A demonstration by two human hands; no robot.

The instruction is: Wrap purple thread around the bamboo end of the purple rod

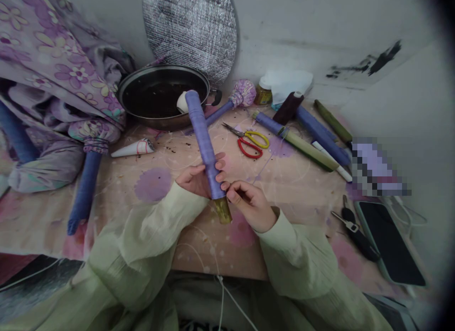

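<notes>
My left hand (201, 179) is wrapped around a bamboo stick wound in purple thread (202, 136), which leans upward and away from me. Bare olive-green bamboo (223, 211) shows at its near end. At the lower edge of the winding, my right hand (252, 203) is closed, thumb and forefinger pinched together against the stick. A thin purple thread (263, 170) runs across the cloth toward this hand; the exact spot between the fingertips is hard to see. Beyond lie scissors (254, 142) with one red and one yellow handle.
A dark pan (124, 105) holding a white round object stands at the back left. Purple-wrapped sticks (88, 188) with floral fabric lie left. Half-wrapped bamboo (309, 148), a dark thread cone (287, 109), keys (355, 231) and a phone (389, 241) are on the right.
</notes>
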